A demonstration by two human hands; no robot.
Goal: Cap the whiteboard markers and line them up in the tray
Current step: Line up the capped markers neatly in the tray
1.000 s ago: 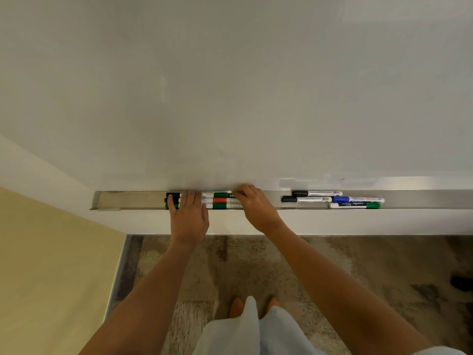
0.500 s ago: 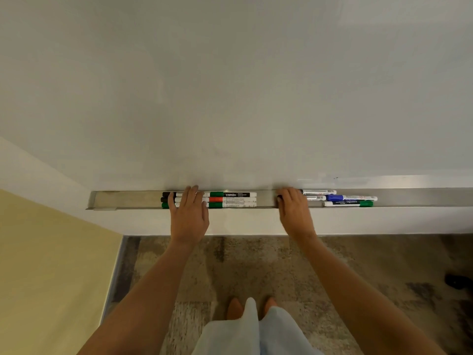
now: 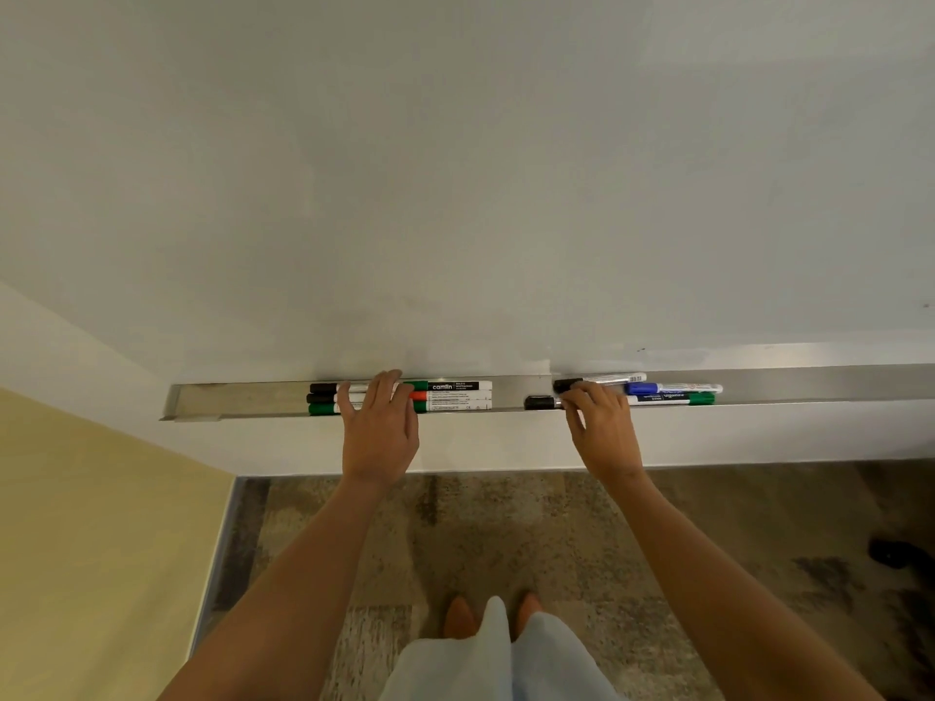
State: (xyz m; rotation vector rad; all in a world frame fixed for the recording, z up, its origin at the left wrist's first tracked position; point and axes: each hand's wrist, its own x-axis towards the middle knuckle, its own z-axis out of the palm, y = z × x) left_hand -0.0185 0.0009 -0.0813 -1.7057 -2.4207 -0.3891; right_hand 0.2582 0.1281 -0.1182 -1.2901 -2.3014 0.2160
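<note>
In the tray [image 3: 243, 399], left hand [image 3: 380, 427] lies flat on aligned markers [image 3: 455, 395]; right hand [image 3: 602, 430] pinches a black-capped marker [image 3: 540, 402].

White wall [image 3: 455, 169], yellow panel [image 3: 91, 548], mottled carpet [image 3: 506, 538]

Soft even light, wide-angle edge distortion

Six markers [image 3: 399, 397] in the tray [image 3: 243, 399] are covered by the flat left hand [image 3: 380, 433]; a black-capped marker [image 3: 540, 402] is pinched by the right hand [image 3: 602, 431].
</note>
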